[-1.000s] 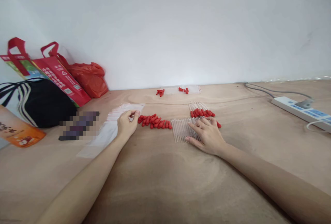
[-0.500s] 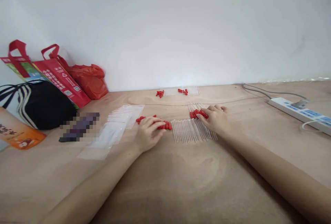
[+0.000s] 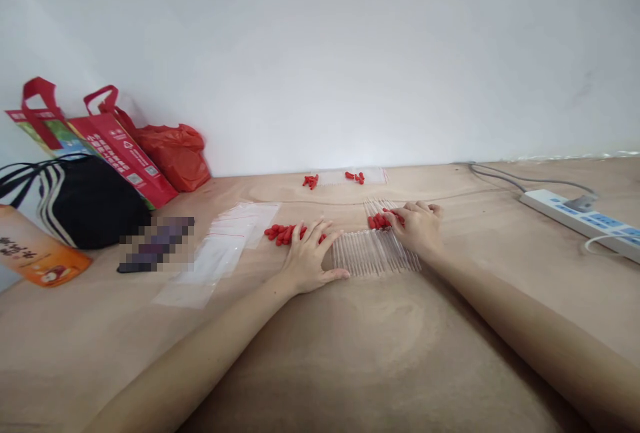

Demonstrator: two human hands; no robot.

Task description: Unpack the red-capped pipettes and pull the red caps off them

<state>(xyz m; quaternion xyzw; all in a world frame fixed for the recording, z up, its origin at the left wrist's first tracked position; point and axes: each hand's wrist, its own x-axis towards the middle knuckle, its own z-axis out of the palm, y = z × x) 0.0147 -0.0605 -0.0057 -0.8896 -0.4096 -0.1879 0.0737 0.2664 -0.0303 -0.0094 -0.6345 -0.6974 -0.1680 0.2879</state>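
Note:
My left hand [image 3: 315,256] lies with fingers spread at the left end of a row of thin clear sticks or tubes [image 3: 373,253]. Its thumb is stretched out near their lower ends, and its fingertips reach the upper side. Behind and left of those fingers is a pile of small red elongated pieces [image 3: 281,234]. My right hand [image 3: 420,225] is at the right of the row, its fingers bent closely around a second cluster of red pieces [image 3: 379,221]. That cluster lies over more clear sticks [image 3: 375,205]; the fingers partly hide it.
Clear zip bags [image 3: 220,253] lie left of my left hand, beside a blurred dark object [image 3: 157,244]. Further left stand a black drawstring bag [image 3: 100,199], red bags [image 3: 173,156] and an orange pouch [image 3: 45,253]. More red pieces [image 3: 310,181] lie near the wall. A power strip [image 3: 590,219] is at right.
My left hand has moved right from the red pile to the sticks, and its fingers have spread. More of the red pile now shows. My right hand has barely moved.

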